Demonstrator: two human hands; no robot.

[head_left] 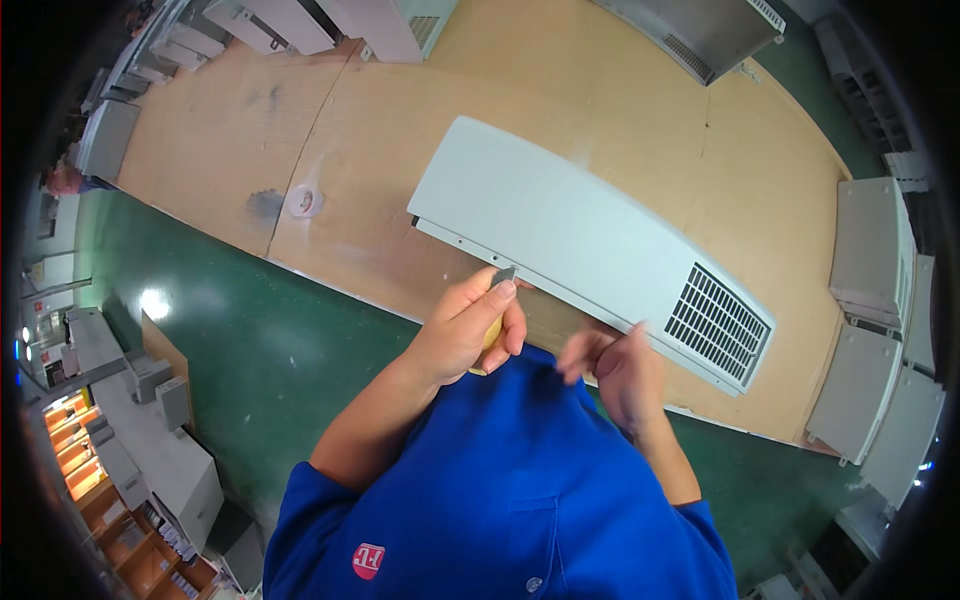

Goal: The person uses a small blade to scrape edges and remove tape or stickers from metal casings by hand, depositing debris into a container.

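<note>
A long pale-grey sheet-metal panel (560,220) with a black slotted vent (718,325) at its right end lies slantwise on the wooden table. My left hand (470,325) is closed around a small yellow-handled tool (492,330) with a flat dark-grey tip, its exact kind not clear. That tip is close to the panel's near flange, beside a row of small holes; I cannot tell whether they touch. My right hand (620,375), slightly blurred, is at the near edge left of the vent. Its fingers are bent and apart, with nothing visible in them.
On the table (400,110) a roll of tape (304,201) lies to the left. Metal housings (390,25) stand along the far edge, with an open metal cover (690,35) at far right. Grey boxes (870,250) are stacked beyond the right edge. Another person (68,180) is at far left.
</note>
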